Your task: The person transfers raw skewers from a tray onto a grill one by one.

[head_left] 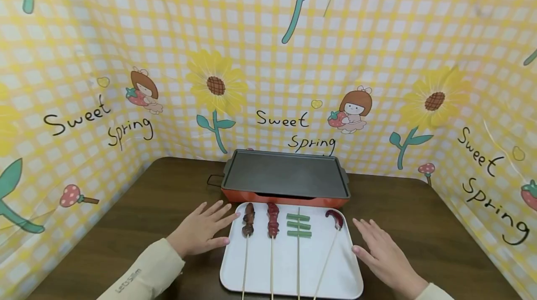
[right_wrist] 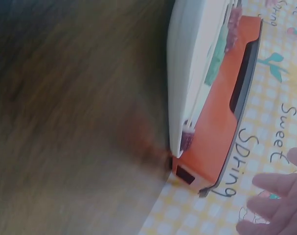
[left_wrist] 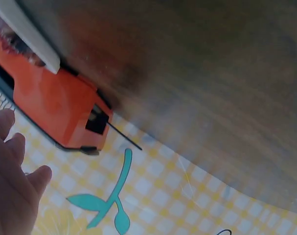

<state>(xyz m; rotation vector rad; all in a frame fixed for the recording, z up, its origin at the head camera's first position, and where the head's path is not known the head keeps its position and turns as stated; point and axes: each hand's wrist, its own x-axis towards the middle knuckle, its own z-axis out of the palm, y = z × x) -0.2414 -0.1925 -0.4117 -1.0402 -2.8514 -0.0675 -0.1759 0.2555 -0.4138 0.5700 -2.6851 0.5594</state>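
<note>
Both hands are spread beside a white tray (head_left: 289,276) on the table. My left hand (head_left: 202,229) has straight, parted fingers, with fingertips at the tray's left edge. On the right, my right hand (head_left: 383,255) reaches toward the tray's right edge, fingers extended and holding nothing. Four skewers would be several: a brown meat skewer (head_left: 248,219), a red meat skewer (head_left: 273,220), a green bean skewer (head_left: 299,226) and a dark red curved piece on a skewer (head_left: 335,219) lie side by side, sticks toward me.
Directly behind the tray stands an orange electric griddle (head_left: 285,174) with a flat dark plate; a thin wire handle (head_left: 215,179) sticks out at its left. A yellow checked cloth (head_left: 268,71) hangs around the back and sides of the dark wooden table (head_left: 138,216).
</note>
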